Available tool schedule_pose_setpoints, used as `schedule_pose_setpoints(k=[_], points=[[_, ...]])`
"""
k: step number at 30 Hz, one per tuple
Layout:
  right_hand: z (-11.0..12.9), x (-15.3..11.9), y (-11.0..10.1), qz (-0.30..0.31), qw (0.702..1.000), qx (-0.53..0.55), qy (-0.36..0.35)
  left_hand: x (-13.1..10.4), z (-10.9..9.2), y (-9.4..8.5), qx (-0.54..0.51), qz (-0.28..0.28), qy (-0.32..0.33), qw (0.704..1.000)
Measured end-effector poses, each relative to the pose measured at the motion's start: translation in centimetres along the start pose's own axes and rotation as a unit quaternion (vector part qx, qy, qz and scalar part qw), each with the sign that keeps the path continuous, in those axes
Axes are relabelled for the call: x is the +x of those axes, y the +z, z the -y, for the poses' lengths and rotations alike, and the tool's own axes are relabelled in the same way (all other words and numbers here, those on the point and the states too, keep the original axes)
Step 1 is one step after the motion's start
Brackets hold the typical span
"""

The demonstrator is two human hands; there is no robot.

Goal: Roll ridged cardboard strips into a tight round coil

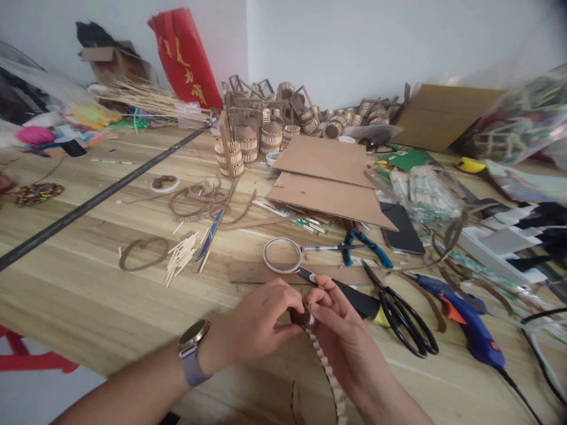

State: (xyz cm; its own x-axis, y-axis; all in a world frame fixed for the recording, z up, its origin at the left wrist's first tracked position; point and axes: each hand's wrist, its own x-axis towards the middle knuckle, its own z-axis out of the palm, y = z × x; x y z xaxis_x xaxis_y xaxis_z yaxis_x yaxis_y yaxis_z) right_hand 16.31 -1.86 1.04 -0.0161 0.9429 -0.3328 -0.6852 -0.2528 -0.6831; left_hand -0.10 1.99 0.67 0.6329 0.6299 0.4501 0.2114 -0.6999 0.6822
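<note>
My left hand (261, 321), with a watch on its wrist, pinches a small dark brown rolled piece (300, 318) between thumb and fingers. Close against it, my right hand (343, 330) is closed on a corrugated cardboard strip (324, 366). The strip meets the brown piece at the fingertips and hangs down past the table's front edge. My fingers partly hide where the two join. Just beyond the hands lie a roll of tape (282, 271) and a black-handled cutter (354, 298). Black scissors (401, 313) rest right of my right hand.
A blue glue gun (465, 324) with its cord lies at right. Blue-handled pliers (365, 251) and flat cardboard sheets (328, 198) are further back. Cut sticks (181, 257) and curled strips (199, 200) lie at left. Small stick-sided buckets (271, 139) crowd the wall.
</note>
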Motion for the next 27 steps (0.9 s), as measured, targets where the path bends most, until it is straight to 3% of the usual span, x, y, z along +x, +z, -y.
schedule_pose_setpoints(k=[10, 14, 20, 24, 27], points=[[0.3, -0.2, 0.6, -0.010, 1.000, -0.016, 0.025, 0.1, -0.2, 0.0, 0.061, 0.011, 0.055, 0.997], [0.2, -0.4, 0.3, 0.000, 1.000, -0.027, 0.014, 0.0, -0.3, -0.1, 0.085, 0.024, 0.057, 0.994], [-0.1, -0.4, -0.3, -0.019, 0.999, -0.028, 0.026, 0.1, -0.6, -0.1, 0.119, 0.005, 0.113, 0.986], [-0.2, -0.5, 0.0, -0.013, 0.999, -0.036, -0.009, 0.1, -0.9, -0.2, 0.122, 0.010, 0.120, 0.985], [-0.1, -0.6, 0.2, -0.005, 0.992, -0.104, -0.068, -0.1, -0.8, 0.0, 0.096, 0.011, 0.098, 0.991]])
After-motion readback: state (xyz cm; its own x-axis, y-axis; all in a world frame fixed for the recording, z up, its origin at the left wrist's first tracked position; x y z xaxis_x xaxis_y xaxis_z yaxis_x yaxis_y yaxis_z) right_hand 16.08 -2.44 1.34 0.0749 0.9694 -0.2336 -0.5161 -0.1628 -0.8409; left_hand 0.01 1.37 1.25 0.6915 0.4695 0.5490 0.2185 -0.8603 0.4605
